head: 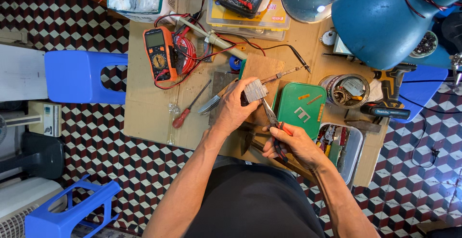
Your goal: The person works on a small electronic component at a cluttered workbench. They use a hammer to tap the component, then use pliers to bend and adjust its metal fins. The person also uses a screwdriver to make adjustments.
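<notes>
Head view looked straight down on a low cardboard-covered work table [144,108] set on a checkered floor. Near the middle of the frame, the left hand [234,109] was clenched around a small grey metal block [254,90], a stacked-plate part by its look, with fingers wrapped over its left side and the thumb below it. The block sat at the upper right edge of that hand, resting over a brown wooden board [262,69].

Just below and to the right, the right hand [294,144] gripped the red-and-black handles of a pair of long-nose pliers [272,120]. The pliers slanted up and to the left from that hand, and their tips met the lower right corner of the block. Whether the tips pinched anything could not be told.

Right of the block lay a green plastic lid [301,109] with a few small pieces on it. An orange multimeter [159,52] with red leads lay in the upper left part of the table, and a red-handled screwdriver [188,108] lay left of the left hand. A round tin of small parts [347,90] stood at right centre, beneath a large blue lamp shade [385,21] in the upper right. Blue plastic stools [77,77] stood at the left of the frame.
</notes>
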